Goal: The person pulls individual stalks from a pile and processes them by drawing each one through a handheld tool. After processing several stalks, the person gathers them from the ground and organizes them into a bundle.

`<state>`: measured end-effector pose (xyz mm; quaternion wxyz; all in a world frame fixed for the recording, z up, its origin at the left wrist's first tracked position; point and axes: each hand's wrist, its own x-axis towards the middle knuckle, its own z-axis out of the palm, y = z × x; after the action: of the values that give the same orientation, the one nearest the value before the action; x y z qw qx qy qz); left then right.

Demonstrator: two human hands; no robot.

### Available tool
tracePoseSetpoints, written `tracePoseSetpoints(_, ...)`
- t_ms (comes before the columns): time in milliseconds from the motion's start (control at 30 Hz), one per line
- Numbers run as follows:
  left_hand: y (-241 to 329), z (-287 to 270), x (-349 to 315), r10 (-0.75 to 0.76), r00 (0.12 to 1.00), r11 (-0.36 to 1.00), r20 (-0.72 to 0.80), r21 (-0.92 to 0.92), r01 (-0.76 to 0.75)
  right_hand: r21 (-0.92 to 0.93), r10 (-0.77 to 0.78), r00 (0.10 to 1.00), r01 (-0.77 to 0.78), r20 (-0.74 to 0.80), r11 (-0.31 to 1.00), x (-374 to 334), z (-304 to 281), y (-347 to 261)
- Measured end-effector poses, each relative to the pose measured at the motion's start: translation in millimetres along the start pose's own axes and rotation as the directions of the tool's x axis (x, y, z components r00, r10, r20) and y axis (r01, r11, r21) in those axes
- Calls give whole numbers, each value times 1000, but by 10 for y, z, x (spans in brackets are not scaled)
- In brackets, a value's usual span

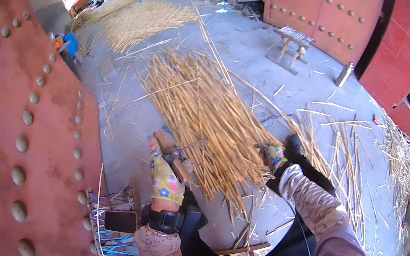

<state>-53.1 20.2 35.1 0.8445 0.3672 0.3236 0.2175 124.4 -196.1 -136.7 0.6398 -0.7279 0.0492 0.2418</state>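
A thick layer of tan, reed-like stalks [202, 111] stretches over the ground in front of me, with the near ends toward my legs. My left hand [164, 175], in a floral glove, is at the near left edge of the stalks. Its visible fingers are stretched out along a brown wooden piece [181, 172] with a grey metal part; the far side of this hand is hidden. My right hand [273, 156], gloved alike, is closed on stalks at the right edge of the layer, beside my dark shoe [294, 144].
A woven mat [144, 20] lies farther back. A small wooden stool [290, 47] and a metal flask [344, 74] stand at the back right. Loose stalks [345, 162] lie on the right. A studded red door [28, 114] rises at left, near a phone [120, 220].
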Motion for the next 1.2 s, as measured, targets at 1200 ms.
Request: tracePoseSetpoints(1200,143,-176,-16,-51,986,997,-158,-72,40,-365,-94,847,322,522,873,1144,1301,733)
